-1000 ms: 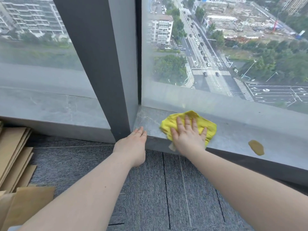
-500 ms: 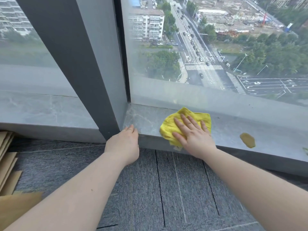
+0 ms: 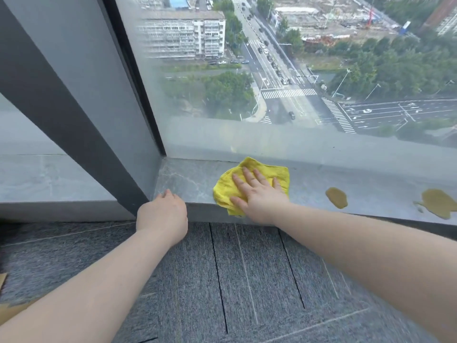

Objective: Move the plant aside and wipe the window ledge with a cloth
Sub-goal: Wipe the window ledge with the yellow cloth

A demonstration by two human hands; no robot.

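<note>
The left hand (image 3: pixel 162 214) hides its fingers over the window ledge (image 3: pixel 371 191) edge, grip unclear, while the right hand (image 3: pixel 257 194) presses flat-fingered on the crumpled cloth (image 3: pixel 225 189), partly covering it.

Crumpled yellow cloth (image 3: pixel 249 184) lies flat on grey ledge (image 3: pixel 371 186).

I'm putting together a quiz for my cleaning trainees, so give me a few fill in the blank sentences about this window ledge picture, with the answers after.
1. The right hand presses flat on a cloth coloured ____.
2. The left hand rests on the ledge beside the dark window ____.
3. The brownish spots lie to the ____ of the cloth.

Answers: yellow; frame; right
</note>
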